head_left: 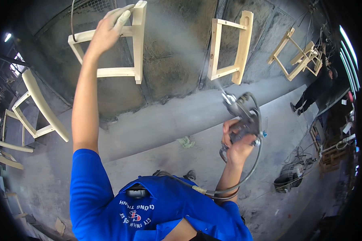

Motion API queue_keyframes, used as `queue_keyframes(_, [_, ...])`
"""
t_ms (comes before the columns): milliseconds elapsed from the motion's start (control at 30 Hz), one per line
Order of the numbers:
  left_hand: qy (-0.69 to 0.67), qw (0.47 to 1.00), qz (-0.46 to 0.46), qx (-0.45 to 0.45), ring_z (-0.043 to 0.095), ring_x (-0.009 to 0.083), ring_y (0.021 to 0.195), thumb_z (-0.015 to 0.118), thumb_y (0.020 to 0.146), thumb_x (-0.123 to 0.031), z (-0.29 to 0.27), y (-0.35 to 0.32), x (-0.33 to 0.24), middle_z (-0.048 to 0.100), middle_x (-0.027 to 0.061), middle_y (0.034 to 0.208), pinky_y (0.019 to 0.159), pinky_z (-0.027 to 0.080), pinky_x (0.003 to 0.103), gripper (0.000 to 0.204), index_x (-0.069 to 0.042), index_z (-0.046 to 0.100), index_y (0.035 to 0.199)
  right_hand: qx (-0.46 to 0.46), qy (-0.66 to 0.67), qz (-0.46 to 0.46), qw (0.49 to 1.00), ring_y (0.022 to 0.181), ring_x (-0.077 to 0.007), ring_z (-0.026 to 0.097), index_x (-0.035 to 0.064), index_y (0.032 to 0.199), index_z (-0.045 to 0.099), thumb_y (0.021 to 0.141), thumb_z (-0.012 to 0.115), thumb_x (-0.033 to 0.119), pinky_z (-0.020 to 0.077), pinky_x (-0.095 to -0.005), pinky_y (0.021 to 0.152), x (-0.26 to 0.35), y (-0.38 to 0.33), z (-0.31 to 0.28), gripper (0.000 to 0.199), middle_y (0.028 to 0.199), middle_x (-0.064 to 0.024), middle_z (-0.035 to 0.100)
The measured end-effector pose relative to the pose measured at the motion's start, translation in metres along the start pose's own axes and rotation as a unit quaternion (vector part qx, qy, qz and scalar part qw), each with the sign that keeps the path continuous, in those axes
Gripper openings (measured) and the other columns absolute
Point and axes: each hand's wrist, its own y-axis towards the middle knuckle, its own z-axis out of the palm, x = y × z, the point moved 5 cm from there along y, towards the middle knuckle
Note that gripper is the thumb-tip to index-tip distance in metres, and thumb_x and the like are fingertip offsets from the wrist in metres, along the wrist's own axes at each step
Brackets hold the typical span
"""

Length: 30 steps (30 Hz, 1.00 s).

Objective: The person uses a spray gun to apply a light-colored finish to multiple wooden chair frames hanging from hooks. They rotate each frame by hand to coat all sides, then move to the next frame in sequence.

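My left hand (110, 30) reaches up to a pale wooden frame (138, 44) hanging at the upper left, its fingers against the top of the upright and pale covers on some fingertips. My right hand (238, 141) is wrapped round a spray gun (245, 114), slightly blurred, with a hose attached. From its nozzle a fine mist streams up and to the left. Just beyond the nozzle hangs a second wooden frame (243, 48), apart from the gun. The hose loops down past my right wrist and forearm.
A stained dark panel wall (169, 60) stands behind the frames. More wooden frames hang at far right (287, 54) and left (44, 108). Another person (315, 88) stands at the right. Buckets (289, 176) and cables are on the floor; a crumpled greenish cloth (186, 142) lies ahead.
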Motion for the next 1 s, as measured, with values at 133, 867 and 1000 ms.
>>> queue_keyframes(133, [-0.041,0.988,0.051,-0.14,0.061,0.0294,0.132,0.063,0.106,-0.026,-0.057,-0.027,0.006,0.07,0.0149,0.135,0.113,0.045,0.04,0.036,-0.004,0.071,0.133,0.036,-0.114,0.156,0.981,0.059,-0.0066,0.057,-0.0022,0.137,0.064,0.098,0.074,0.048,0.0416,-0.0239,0.049,-0.05,0.0,0.006,0.065,0.084,-0.0107,0.073])
queue_keyframes(867, [-0.242,0.788,-0.524,-0.215,0.059,0.0164,0.125,0.042,0.115,-0.048,0.01,-0.42,0.132,0.07,0.0126,0.136,0.109,0.042,0.032,0.064,0.007,0.062,0.142,0.283,-0.452,-0.133,0.835,0.044,-0.0021,0.036,-0.0005,0.099,0.062,0.108,0.039,0.069,0.024,-0.0234,0.043,0.198,0.133,0.208,0.074,0.058,0.0038,0.05])
queue_keyframes(1000, [-0.262,0.778,-0.538,-0.192,0.055,0.019,0.133,0.037,0.115,-0.05,0.012,-0.406,0.121,0.066,0.0153,0.144,0.116,0.035,0.034,0.067,0.006,0.058,0.147,0.24,-0.544,-0.118,0.795,0.05,-0.0017,0.042,0.0062,0.093,0.063,0.109,0.057,0.051,0.0278,-0.0215,0.044,0.199,0.161,0.24,0.048,0.063,0.007,0.049])
